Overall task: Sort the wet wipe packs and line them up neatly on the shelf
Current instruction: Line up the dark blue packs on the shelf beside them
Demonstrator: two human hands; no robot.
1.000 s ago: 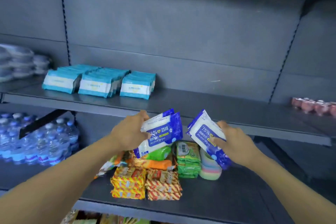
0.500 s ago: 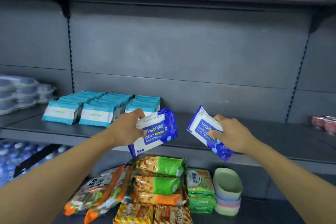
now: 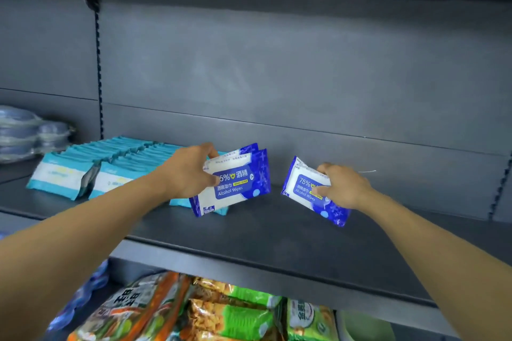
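My left hand (image 3: 186, 171) grips two stacked blue-and-white alcohol wipe packs (image 3: 235, 183), tilted, their lower corner at the grey shelf (image 3: 277, 232) just right of the teal packs. My right hand (image 3: 342, 187) holds a single blue-and-white alcohol wipe pack (image 3: 302, 185), also tilted, low over the shelf farther right. Rows of teal-and-white wipe packs (image 3: 83, 169) lie in neat lines on the left part of the same shelf; the rightmost row is partly hidden behind my left hand and its packs.
Stacked clear plastic containers (image 3: 25, 130) stand at the far left. On the lower shelf are snack bags (image 3: 171, 310), green packs (image 3: 307, 318) and water bottles (image 3: 80, 299). The shelf's back panel (image 3: 277, 69) rises behind; another shelf hangs overhead.
Both hands have risen from the lower shelf and moved forward over the middle shelf, carrying the blue packs. The view has tilted up and closer to the shelf.
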